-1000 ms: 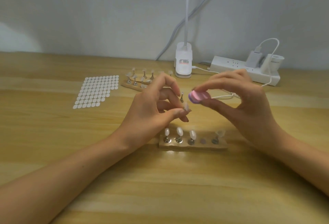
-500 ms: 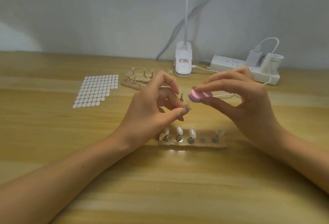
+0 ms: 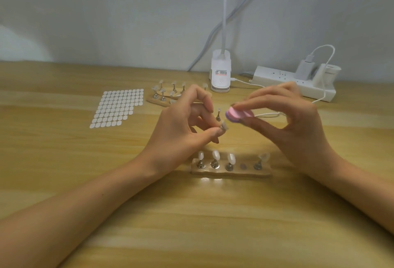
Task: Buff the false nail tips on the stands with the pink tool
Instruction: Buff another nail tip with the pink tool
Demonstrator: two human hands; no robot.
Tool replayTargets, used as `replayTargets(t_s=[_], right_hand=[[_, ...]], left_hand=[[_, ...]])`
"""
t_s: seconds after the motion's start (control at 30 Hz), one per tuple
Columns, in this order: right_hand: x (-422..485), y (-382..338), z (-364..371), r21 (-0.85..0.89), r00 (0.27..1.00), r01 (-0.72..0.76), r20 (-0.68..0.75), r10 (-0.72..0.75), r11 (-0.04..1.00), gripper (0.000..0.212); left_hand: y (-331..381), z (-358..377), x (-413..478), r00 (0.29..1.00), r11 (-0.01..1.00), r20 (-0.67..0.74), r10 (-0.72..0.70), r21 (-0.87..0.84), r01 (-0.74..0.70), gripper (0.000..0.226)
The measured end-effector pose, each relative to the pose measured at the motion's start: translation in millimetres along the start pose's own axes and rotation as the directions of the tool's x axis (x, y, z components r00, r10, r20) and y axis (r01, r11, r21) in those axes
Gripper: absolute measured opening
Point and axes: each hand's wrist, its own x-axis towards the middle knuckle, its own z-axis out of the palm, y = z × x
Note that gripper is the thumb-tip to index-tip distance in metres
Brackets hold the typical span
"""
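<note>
My left hand (image 3: 183, 125) pinches a small metal stand with a clear nail tip (image 3: 223, 126) between thumb and fingers, lifted above the table. My right hand (image 3: 292, 122) pinches the pink buffing tool (image 3: 237, 114) between thumb and forefinger; the tool's purple-edged end sits just up and right of the held tip. Below the hands lies a wooden base (image 3: 231, 172) with several stands carrying nail tips and one vacant metal spot (image 3: 242, 165). A second wooden base (image 3: 158, 101) with more tipped stands lies behind my left hand.
A sheet of white adhesive tabs (image 3: 118, 107) lies at the left. At the back stand a white clamp lamp base (image 3: 220, 73) and a white power strip (image 3: 296, 81) with plugs and a white cable. One lone stand (image 3: 218, 115) stands between the hands.
The pink tool has shifted slightly against the held tip, moving back and forth by a small amount. Both hands stay in nearly the same place.
</note>
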Motion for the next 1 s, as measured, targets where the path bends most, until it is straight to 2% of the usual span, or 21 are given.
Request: replayTargets(t_s=[0.07,0.2,0.3,0.43,0.53,0.67,0.8,0.87,0.93,1.0], right_hand=[[-1.9,-1.9,5.0,0.013,0.998,0.036,0.052,-0.037,0.999,0.021],[-0.7,5.9,-0.5,-0.009,0.995,-0.093,-0.025,0.092,0.996,0.02],[-2.2,2.7,2.8,-0.013,0.999,0.033,0.013,-0.033,0.999,0.019],[-1.2,5.1,0.8,-0.019,0.996,-0.082,-0.024,0.082,0.996,0.019],[-1.4,2.1,2.8,-0.014,0.999,0.032,0.029,-0.032,0.999,0.019],[-1.2,4.6,1.7,-0.031,0.998,-0.063,-0.005,0.062,0.998,0.019],[-3.5,-1.8,5.6,-0.125,0.995,0.093,0.031,-0.09,0.988,0.016],[-3.5,-0.3,4.6,-0.182,0.999,0.039,-0.004,-0.04,0.983,0.016],[-1.3,1.2,-0.3,-0.145,1.0,-0.001,-0.031,-0.003,0.989,0.017],[0.0,-0.8,-0.2,-0.1,0.997,0.067,0.029,-0.065,0.993,0.019]], left_hand=[[0.1,0.1,0.1,1.0,1.0,0.003,0.004,0.004,-0.004,0.038],[0.3,0.4,0.1,1.0,1.0,0.008,-0.011,0.001,0.011,0.038],[0.4,0.8,0.1,1.0,1.0,0.027,-0.002,0.011,0.002,0.038],[1.3,0.5,0.2,1.0,1.0,0.026,-0.004,0.023,0.003,0.038],[0.4,0.4,0.8,1.0,1.0,0.026,-0.007,0.013,0.007,0.038],[0.5,0.1,-0.2,0.999,1.0,0.038,-0.016,0.014,0.015,0.037],[0.6,1.2,-0.3,0.999,1.0,0.04,-0.01,-0.01,0.01,0.035],[0.1,0.7,0.2,0.999,1.0,0.038,-0.011,0.0,0.011,0.036],[-0.1,0.5,0.3,1.0,1.0,0.028,-0.007,0.0,0.007,0.036],[0.4,0.1,0.9,1.0,1.0,0.026,-0.003,-0.013,0.003,0.036]])
